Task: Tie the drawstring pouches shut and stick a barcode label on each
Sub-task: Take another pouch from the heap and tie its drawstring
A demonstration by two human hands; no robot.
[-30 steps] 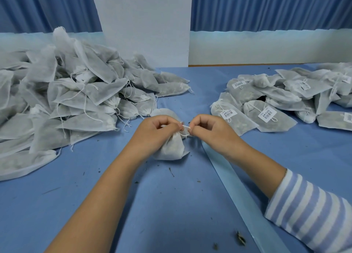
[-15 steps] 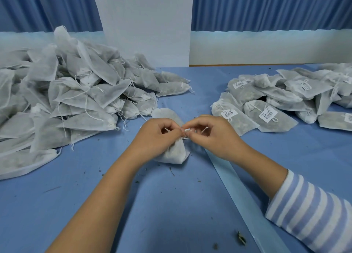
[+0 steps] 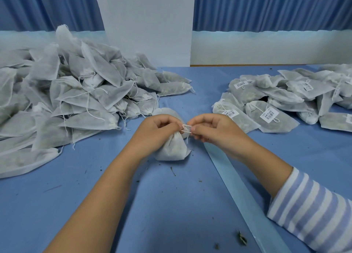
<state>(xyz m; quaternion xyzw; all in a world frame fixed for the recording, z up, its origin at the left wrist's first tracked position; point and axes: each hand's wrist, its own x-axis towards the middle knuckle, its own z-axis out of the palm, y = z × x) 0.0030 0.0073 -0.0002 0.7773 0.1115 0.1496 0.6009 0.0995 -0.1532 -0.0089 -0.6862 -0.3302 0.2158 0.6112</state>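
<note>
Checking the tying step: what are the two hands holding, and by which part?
One white pouch: the left hand grips its gathered neck, and both hands pinch its drawstring, the right hand pulling the loops.

From my feed I saw two arms coming in from about six o'clock, and the left forearm (image 3: 99,197) was bare all the way to the bottom edge. The right arm wore a sleeve (image 3: 312,212) at around four o'clock, striped crosswise in pale blue and white bands, its cuff sitting partway up the forearm. Both the left hand (image 3: 158,132) and right hand (image 3: 213,129) were bare, with no gloves or rings that I could make out.
</note>
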